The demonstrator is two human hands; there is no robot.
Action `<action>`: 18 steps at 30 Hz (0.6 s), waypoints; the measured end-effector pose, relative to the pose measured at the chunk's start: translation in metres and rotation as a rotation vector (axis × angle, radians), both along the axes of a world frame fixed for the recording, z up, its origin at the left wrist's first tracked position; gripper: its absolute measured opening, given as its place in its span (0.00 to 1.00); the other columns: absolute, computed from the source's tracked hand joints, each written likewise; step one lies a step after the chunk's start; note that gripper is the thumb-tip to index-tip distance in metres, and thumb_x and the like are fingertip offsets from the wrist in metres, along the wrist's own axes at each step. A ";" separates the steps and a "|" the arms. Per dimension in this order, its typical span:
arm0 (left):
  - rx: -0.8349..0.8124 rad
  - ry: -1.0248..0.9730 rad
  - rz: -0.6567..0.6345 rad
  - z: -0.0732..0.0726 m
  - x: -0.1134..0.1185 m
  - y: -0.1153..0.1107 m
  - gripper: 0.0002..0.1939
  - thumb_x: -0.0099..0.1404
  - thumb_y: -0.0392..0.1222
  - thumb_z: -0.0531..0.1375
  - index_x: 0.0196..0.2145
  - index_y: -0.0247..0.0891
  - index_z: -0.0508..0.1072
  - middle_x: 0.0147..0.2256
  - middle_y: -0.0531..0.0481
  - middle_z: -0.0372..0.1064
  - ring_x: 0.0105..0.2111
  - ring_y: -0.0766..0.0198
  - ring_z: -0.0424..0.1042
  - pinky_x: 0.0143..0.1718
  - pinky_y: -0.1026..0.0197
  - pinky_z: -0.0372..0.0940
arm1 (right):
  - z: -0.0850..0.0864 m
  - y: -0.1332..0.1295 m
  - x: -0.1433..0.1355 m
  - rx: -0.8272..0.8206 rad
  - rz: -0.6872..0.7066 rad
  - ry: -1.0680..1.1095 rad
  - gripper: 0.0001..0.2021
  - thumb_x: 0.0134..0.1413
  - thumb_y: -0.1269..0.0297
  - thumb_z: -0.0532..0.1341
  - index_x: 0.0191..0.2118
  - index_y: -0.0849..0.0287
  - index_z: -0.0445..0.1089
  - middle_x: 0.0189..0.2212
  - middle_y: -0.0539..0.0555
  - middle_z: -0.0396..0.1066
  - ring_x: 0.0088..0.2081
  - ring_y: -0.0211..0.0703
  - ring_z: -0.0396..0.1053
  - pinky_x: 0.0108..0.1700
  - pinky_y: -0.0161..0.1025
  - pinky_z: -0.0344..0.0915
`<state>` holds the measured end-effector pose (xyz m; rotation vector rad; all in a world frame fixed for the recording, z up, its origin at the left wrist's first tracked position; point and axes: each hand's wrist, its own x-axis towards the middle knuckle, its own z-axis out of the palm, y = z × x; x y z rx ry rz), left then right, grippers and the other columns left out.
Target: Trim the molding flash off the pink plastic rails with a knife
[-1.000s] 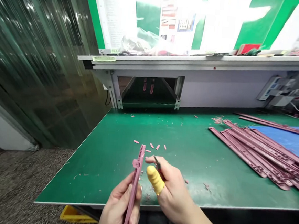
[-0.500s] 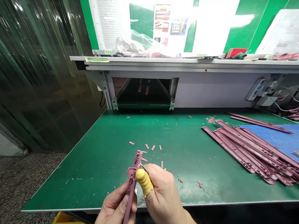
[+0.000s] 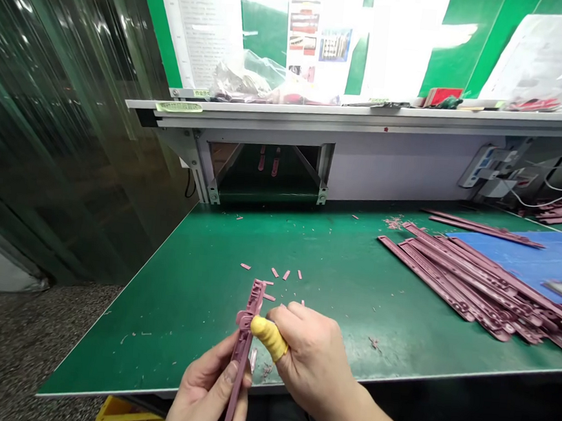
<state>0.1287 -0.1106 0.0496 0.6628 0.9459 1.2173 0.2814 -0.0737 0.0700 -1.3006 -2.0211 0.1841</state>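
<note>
A long, narrow pink-mauve plastic strip (image 3: 242,353) with a ribbed, slotted upper end is tilted upward over the table's near edge. My left hand (image 3: 209,386) is closed around its lower part, thumb along one side. My right hand (image 3: 313,352) is curled in a fist at the strip's right side. A yellow finger cot (image 3: 269,338) covers its thumb, which presses close to the strip below the slotted end. The slim metal-bladed tool in that fist is now hidden behind the fingers. Small pink offcuts (image 3: 275,273) lie on the green tabletop past the strip's tip.
Many similar pink strips (image 3: 474,284) are heaped at the right, partly over a blue sheet (image 3: 559,258). Pink shavings (image 3: 394,223) lie behind them. A framed opening (image 3: 269,170) stands at the back under a shelf (image 3: 269,111). A yellow crate (image 3: 129,414) sits below the table's front edge.
The thin metal blade that showed beside the thumb has gone out of sight. My right thumb sits slightly further left against the strip, and the strip has turned a little. The view has shifted slightly.
</note>
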 end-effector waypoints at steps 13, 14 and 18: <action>0.682 0.194 0.325 0.046 -0.026 0.021 0.14 0.68 0.49 0.51 0.48 0.46 0.68 0.30 0.52 0.66 0.17 0.68 0.60 0.12 0.65 0.51 | -0.062 -0.064 -0.025 -0.451 0.330 0.106 0.10 0.59 0.63 0.58 0.43 0.54 0.75 0.33 0.54 0.76 0.35 0.45 0.72 0.39 0.37 0.65; 0.722 0.228 0.334 0.049 -0.023 0.017 0.14 0.66 0.50 0.54 0.46 0.46 0.69 0.30 0.52 0.66 0.17 0.67 0.60 0.13 0.63 0.52 | -0.066 -0.064 -0.029 -0.455 0.327 0.094 0.10 0.59 0.63 0.58 0.42 0.54 0.75 0.33 0.53 0.76 0.35 0.44 0.72 0.39 0.37 0.65; 0.750 0.252 0.330 0.054 -0.015 0.004 0.09 0.58 0.52 0.63 0.34 0.47 0.72 0.27 0.54 0.69 0.16 0.65 0.61 0.16 0.58 0.56 | -0.066 -0.058 -0.033 -0.434 0.266 0.048 0.10 0.58 0.65 0.58 0.42 0.53 0.75 0.33 0.52 0.76 0.35 0.44 0.72 0.39 0.36 0.64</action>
